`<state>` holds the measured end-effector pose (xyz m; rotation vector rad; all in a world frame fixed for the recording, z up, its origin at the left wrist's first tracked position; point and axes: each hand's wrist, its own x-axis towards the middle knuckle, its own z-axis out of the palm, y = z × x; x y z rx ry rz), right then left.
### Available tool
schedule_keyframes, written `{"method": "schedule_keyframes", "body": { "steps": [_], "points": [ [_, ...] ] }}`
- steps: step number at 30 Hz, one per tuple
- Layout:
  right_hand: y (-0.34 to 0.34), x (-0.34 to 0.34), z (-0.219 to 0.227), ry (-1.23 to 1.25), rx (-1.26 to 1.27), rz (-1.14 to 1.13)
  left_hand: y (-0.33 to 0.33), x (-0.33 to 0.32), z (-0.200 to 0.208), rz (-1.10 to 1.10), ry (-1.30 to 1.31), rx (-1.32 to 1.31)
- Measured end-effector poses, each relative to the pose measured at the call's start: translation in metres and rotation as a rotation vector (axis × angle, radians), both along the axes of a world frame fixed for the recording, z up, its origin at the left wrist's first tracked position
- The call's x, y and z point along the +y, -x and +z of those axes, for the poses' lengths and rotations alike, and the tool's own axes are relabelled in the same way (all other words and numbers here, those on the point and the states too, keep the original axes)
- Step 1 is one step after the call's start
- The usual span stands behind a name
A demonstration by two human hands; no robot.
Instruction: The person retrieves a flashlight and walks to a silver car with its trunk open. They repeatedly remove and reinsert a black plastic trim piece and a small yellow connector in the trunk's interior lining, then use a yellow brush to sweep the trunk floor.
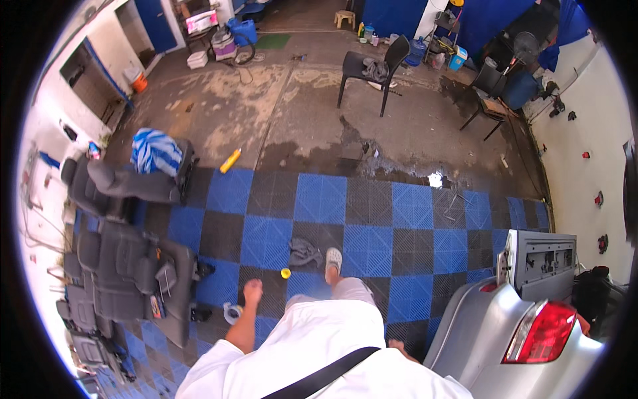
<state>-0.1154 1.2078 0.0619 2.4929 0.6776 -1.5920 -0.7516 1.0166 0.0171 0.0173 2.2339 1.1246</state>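
Note:
My left hand [252,291] hangs over the floor with its fingers curled in, and no object shows in it. Close beside it on the tiles lies a silver-grey tape roll [233,314]. A small yellow roll [286,273] sits a little farther right, near a crumpled dark grey cloth [305,253]. Only a piece of my right hand [400,346] shows at my right side, near the silver car [458,332]; its fingers are mostly hidden by my shirt. One of my feet, in a light clog [333,259], is stretched forward.
Removed dark car seats [133,259] line the left, one bearing a blue-and-white striped towel [156,151]. A yellow bottle [230,161] lies at the far edge of the blue-and-black tiles. Beyond are wet concrete [372,153] and a black chair [374,66]. The car's red taillight [541,332] is right.

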Motion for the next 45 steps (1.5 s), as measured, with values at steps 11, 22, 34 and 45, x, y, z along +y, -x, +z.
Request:
{"method": "schedule_keyframes", "body": {
  "steps": [11, 22, 34, 45],
  "points": [
    [0.519, 0.568, -0.023, -0.765, 0.338, 0.704, 0.045, 0.17, 0.016, -0.35, 0.389, -0.293],
    [0.684, 0.703, -0.03, -0.559, 0.162, 1.103, 0.446, 0.495, 0.013, -0.35, 0.345, -0.086],
    [0.816, 0.879, -0.039, 0.084, -0.003, 0.097, 0.806, 0.842, 0.008, -0.049, 0.039, 0.165],
    [1.434, 1.405, -0.035, -0.894, 0.488, 0.712, 0.891, 1.008, 0.017, -0.211, 0.478, -0.344]
  ]
}}
